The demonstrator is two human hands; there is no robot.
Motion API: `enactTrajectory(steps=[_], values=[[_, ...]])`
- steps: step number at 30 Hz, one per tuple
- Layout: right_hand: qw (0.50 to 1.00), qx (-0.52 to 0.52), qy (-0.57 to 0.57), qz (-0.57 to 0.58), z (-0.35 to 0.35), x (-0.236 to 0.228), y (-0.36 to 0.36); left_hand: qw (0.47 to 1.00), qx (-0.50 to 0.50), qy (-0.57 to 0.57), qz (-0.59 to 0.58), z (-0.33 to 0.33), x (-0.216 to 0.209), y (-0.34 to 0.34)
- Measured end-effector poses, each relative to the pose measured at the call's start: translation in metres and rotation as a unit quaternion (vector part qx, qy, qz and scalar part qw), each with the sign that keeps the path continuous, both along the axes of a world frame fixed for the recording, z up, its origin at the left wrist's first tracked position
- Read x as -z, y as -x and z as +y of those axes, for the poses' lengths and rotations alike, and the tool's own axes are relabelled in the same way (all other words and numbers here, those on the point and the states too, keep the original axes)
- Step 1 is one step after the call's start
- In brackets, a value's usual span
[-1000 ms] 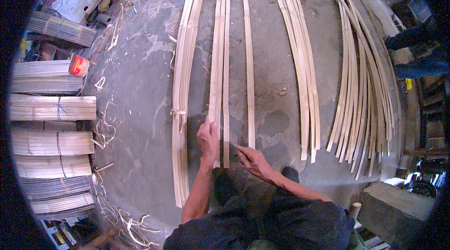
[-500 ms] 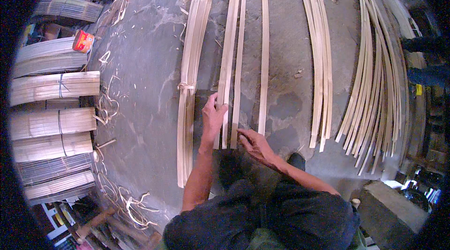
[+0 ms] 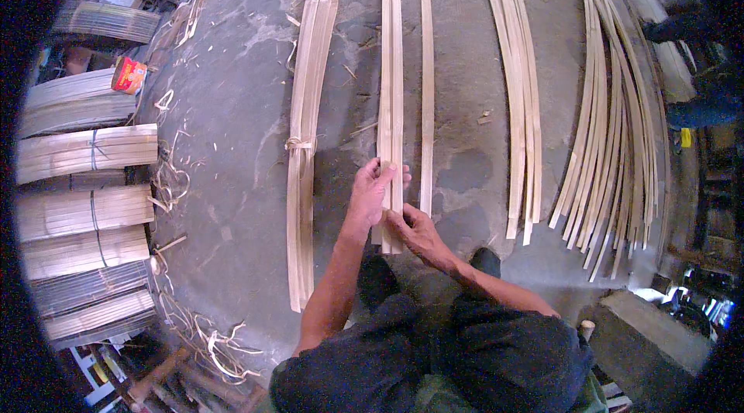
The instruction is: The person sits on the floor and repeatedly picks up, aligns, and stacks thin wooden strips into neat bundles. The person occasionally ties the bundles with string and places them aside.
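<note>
A few long, pale wooden strips (image 3: 392, 103) lie side by side and run away from me, with their near ends in my hands. My left hand (image 3: 370, 197) is closed around them, thumb on top and fingertips showing past the far side. Closer to the ends, my right hand (image 3: 421, 238) pinches the same strips at their right edge. Just to the right, a single strip (image 3: 425, 103) rests on the floor, apart from both hands. Left of my hands lies a bundle of strips (image 3: 304, 211), tied near its closer end.
Further right are a loose row of strips (image 3: 518, 118) and a fanned pile (image 3: 593, 173). Banded stacks of slats (image 3: 85, 149) line the left side, a red tin (image 3: 129, 75) on one. Curly shavings (image 3: 221, 347) litter the floor there. A concrete block (image 3: 639, 328) stands at lower right.
The strip that lay apart under my right hand now sits against those in my left. My left hand has shifted right, and the two hands are closer together. The view has turned slightly.
</note>
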State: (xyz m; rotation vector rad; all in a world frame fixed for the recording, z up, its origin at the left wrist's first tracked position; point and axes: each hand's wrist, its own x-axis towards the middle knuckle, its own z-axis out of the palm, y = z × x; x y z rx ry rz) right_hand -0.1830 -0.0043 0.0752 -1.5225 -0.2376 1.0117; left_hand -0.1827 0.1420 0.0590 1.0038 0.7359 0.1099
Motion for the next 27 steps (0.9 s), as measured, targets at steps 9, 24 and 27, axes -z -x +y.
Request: enactTrajectory(steps=[9, 24, 27], values=[[0.980, 0.099, 0.032, -0.168, -0.038, -0.048, -0.015, 0.987, 0.071, 0.072, -0.121, -0.038, -0.081, -0.043], [0.984, 0.097, 0.120, -0.092, -0.110, 0.006, -0.030, 0.982, 0.113, 0.138, -0.067, -0.106, 0.035, -0.062], [0.983, 0.118, 0.115, -0.085, -0.121, 0.020, -0.028, 0.984, 0.143, 0.089, -0.057, -0.108, 0.035, -0.059]])
